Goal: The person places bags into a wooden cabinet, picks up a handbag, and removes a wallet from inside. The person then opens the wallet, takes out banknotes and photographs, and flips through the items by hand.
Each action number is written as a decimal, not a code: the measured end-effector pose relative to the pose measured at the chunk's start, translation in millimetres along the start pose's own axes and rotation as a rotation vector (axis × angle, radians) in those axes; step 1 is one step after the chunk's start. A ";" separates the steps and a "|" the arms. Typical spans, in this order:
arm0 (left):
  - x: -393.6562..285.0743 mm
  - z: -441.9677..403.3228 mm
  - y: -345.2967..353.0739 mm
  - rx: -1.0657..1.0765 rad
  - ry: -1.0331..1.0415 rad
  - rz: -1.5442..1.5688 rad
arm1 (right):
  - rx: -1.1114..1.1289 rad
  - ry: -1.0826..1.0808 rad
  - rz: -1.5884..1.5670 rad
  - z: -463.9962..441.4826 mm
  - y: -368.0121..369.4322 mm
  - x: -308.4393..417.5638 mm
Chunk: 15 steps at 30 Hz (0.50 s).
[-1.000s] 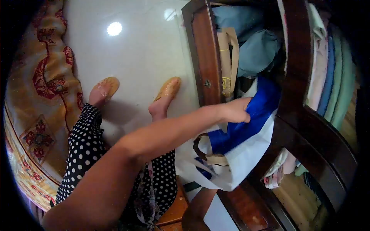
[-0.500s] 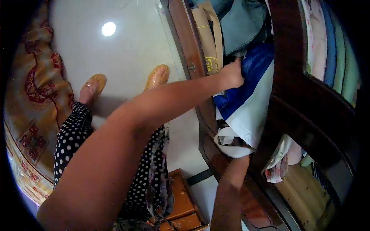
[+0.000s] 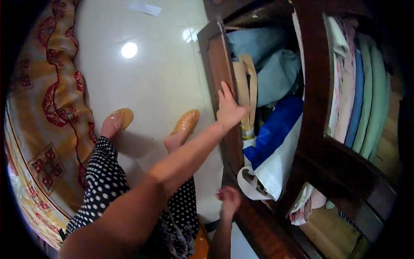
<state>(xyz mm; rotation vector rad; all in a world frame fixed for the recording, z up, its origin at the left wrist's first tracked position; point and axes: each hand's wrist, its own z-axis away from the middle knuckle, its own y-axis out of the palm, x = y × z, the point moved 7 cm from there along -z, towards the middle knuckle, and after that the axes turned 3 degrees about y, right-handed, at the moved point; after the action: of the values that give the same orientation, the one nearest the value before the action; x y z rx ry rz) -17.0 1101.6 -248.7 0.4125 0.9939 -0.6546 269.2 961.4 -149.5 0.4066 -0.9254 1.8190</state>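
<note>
My left hand (image 3: 230, 110) rests on the front panel of a pulled-out wooden drawer (image 3: 222, 64), its fingers stretched over the outer face. Beside the drawer's near end is my right hand (image 3: 228, 202), slightly blurred, with loosely curled fingers and nothing visible in them. Inside the drawer lies a blue and white bag (image 3: 278, 134), whose white strap (image 3: 246, 187) loops over the near end. A tan bag or folded piece (image 3: 243, 82) stands along the front panel. Grey-green cloth (image 3: 280, 71) fills the far part.
Dark wooden cabinet framing (image 3: 315, 86) rises on the right, with folded clothes (image 3: 366, 95) on its shelf. More cloth (image 3: 304, 209) shows in a lower opening. A patterned gold and red cover (image 3: 41, 129) hangs at left. My feet in yellow slippers (image 3: 185, 123) stand on the tiled floor (image 3: 142, 77).
My left hand has moved from the bags inside to the drawer front. My right hand has let go of the white strap and drawn left, outside the drawer. The view has shifted.
</note>
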 end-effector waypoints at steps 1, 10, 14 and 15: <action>-11.1 3.7 -2.7 -0.011 0.003 0.003 | 0.080 0.320 -0.069 -12.1 27.7 -26.5; -72.9 8.4 18.6 0.164 -0.168 -0.206 | 0.183 0.503 -0.642 -145.2 56.1 13.8; -21.8 -9.5 33.5 0.208 0.035 -0.094 | 0.160 0.685 -0.736 -197.0 51.3 -31.7; -15.0 -12.7 33.1 0.267 0.086 -0.096 | 0.035 0.607 -0.734 -215.0 50.1 -45.9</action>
<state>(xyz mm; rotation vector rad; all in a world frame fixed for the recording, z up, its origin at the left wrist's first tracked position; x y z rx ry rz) -8.4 1138.3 -241.0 0.6341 1.0154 -0.8671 273.1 1083.6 -338.9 0.1566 -0.2569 1.1627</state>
